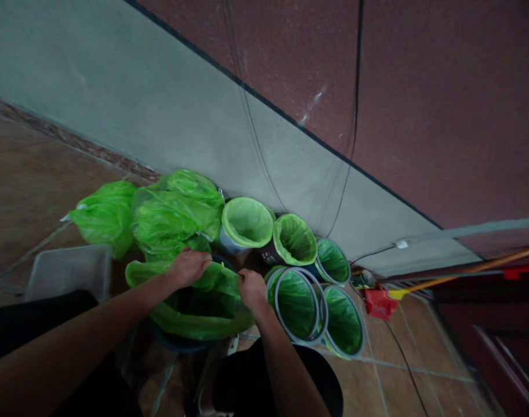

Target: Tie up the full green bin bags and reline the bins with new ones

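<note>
A green plastic bag [203, 330] hangs mouth-up inside a dark round bin [177, 344], its wide rim folded loosely over the edge. My left hand [188, 267] is closed at the bag's far edge, left of the middle. Closed too is my right hand [251, 288], at the far edge on the right. Between them runs a thin strip or cord, which seems to be the bag's drawstring; both hands pinch it. What lies down in the bag is too dark to make out.
Tied, full green bags [172, 214] lie against the wall on the left, near a clear plastic tub [70, 269]. Right of my hands stand several lined bins [249, 223], some with grey rings [296, 304]. Farther right are a red dustpan [380, 304] and a cable [405, 362].
</note>
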### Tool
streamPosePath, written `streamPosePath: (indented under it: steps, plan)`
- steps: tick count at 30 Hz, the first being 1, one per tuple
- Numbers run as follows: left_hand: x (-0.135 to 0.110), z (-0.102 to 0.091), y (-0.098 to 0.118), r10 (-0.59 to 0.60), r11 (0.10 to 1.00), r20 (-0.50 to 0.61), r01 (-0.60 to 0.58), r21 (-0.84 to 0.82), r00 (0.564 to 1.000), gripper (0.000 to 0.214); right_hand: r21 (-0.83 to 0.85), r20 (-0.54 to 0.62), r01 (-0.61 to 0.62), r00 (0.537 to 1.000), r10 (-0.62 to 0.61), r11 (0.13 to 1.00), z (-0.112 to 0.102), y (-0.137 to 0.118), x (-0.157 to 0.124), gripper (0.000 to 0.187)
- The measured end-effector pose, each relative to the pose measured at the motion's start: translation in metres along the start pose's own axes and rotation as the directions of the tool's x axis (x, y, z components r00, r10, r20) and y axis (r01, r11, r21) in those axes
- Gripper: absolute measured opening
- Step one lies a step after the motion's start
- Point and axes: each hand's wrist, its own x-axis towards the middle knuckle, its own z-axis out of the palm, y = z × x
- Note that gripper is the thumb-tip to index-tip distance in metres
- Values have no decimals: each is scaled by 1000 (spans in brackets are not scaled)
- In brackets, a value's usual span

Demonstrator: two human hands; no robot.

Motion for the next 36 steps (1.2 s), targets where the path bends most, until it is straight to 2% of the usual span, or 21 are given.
streamPosePath:
  steps: [2, 4, 5, 6, 8, 9, 13, 20, 24, 27, 28, 29, 31, 33, 36]
  plan:
    - [0, -3, 5, 13, 1000, -3, -13, -11, 1000, 36, -137, 17, 18, 1000, -16, 990, -12, -5, -4, 43]
    - [-2, -4, 12, 39, 999, -7, -39, -15, 999, 33, -179, -12, 114, 993, -118, 977, -19, -15, -6, 68]
    - [-2, -5, 16, 58, 998, -8, -58, -7, 998, 33, -193, -26, 176, 982, -185, 965, -22, -21, -5, 71]
    - [-3, -5, 20, 77, 997, -5, -77, 7, 997, 34, -214, -25, 235, 969, -246, 948, -23, -26, -4, 66]
    - [-4, -6, 25, 105, 994, 10, -105, 41, 994, 35, -274, 27, 303, 951, -308, 913, -23, -35, 0, 40]
    - [-4, -7, 26, 109, 992, 21, -110, 58, 994, 35, -304, 60, 306, 951, -303, 902, -23, -37, 3, 31]
    - [-6, -5, 14, 105, 988, 51, -110, 107, 993, 30, -356, 107, 208, 978, -182, 911, -25, -31, 6, 30]
    - [-10, -2, -36, 55, 986, 70, -65, 154, 996, 33, -354, 171, 88, 985, -29, 931, -40, -2, -4, 26]
    - [-12, -8, -64, 12, 982, 30, -17, 190, 999, 34, -312, 294, 17, 952, 80, 950, -48, 14, -17, 26]
    - [-11, -8, -75, -48, 970, 14, 43, 241, 999, 37, -286, 384, -13, 915, 127, 958, -49, 22, -28, 21]
    - [-11, -8, -75, -62, 968, 12, 57, 246, 998, 38, -298, 368, -18, 920, 133, 954, -47, 22, -30, 19]
    - [-10, -7, -72, -71, 968, 9, 67, 241, 997, 39, -312, 329, -23, 935, 131, 950, -44, 20, -32, 27]
    - [-9, -6, -61, -77, 977, 15, 72, 202, 997, 40, -318, 217, -12, 972, 86, 948, -35, 10, -34, 59]
    - [-8, -6, -44, -82, 987, 32, 77, 144, 996, 39, -278, 128, 51, 992, -16, 959, -23, -6, -31, 80]
    - [-6, -8, -20, -91, 992, 58, 85, 93, 994, 39, -237, 36, 198, 980, -195, 951, -6, -32, -23, 83]
